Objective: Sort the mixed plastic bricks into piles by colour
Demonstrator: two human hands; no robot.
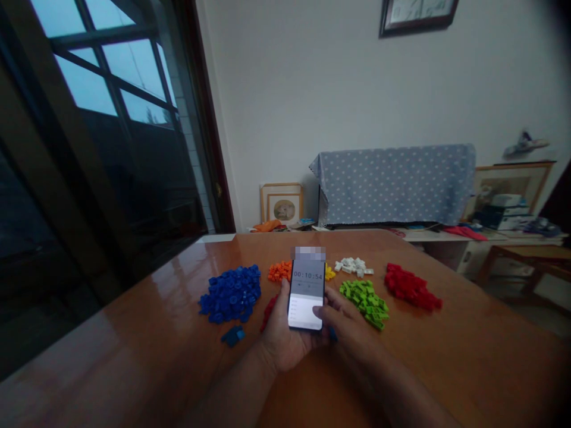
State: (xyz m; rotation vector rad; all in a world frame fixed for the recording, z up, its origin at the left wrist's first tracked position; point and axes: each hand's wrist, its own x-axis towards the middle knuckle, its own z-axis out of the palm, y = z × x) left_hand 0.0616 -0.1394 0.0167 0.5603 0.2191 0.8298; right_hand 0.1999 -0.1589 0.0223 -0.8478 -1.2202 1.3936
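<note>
A phone (306,309) with a lit screen reading 00:10:54 is held upright above the wooden table. My left hand (285,342) is wrapped round its left side and bottom. At its right edge is my right hand (348,321), the thumb over the lower part of the screen and the fingers behind; they grip the phone too. Behind the hands lie piles of small plastic pieces: blue (232,294), orange (279,271), yellow (329,272), white (353,266), green (366,303) and red (411,288). Some red pieces (267,312) are partly hidden by my left hand.
A few darker blue pieces (232,336) lie on the table (169,345) in front of the blue pile. Beyond the table's far edge stand a cloth-covered object (397,185), a framed picture (282,203) and a low cabinet (482,258). A wooden stool is at the right.
</note>
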